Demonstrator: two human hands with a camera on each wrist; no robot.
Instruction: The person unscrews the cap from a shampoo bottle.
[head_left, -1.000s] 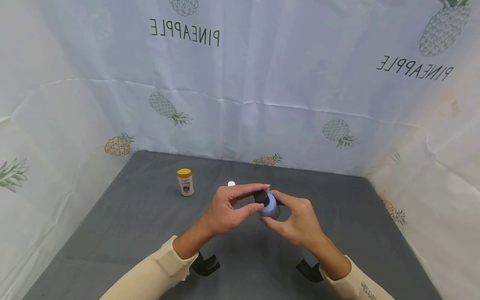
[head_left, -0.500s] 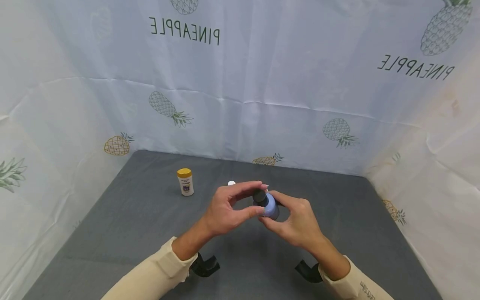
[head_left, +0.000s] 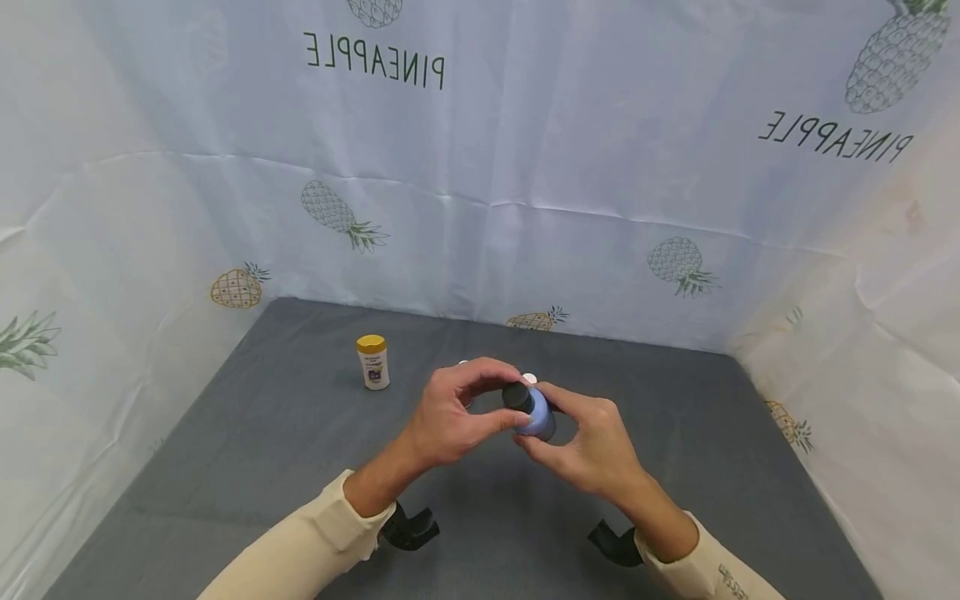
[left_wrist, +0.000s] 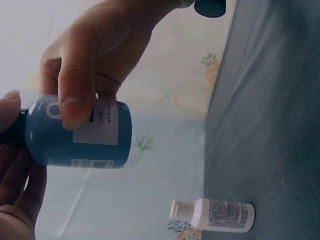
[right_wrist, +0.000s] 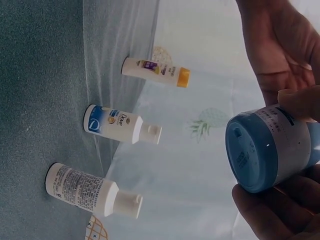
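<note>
Steadying the blue bottle (head_left: pixel 542 419) in the right hand (head_left: pixel 592 446), its fingers grasping the body, lets the left hand's (head_left: pixel 450 412) fingers pinching the black cap (head_left: pixel 515 395) turn squarely.

sleeves (head_left: pixel 315 542): cream, long | wrist mounts (head_left: pixel 408 527): black | hands: bare

Walls: white pineapple-print sheeting (head_left: pixel 525 150), from 9 round to 3 o'clock.
Floor: grey mat (head_left: pixel 247 433), seemingly fabric.

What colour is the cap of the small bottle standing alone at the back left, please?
Yellow-gold cap on a white bottle; the head view shows it best.
</note>
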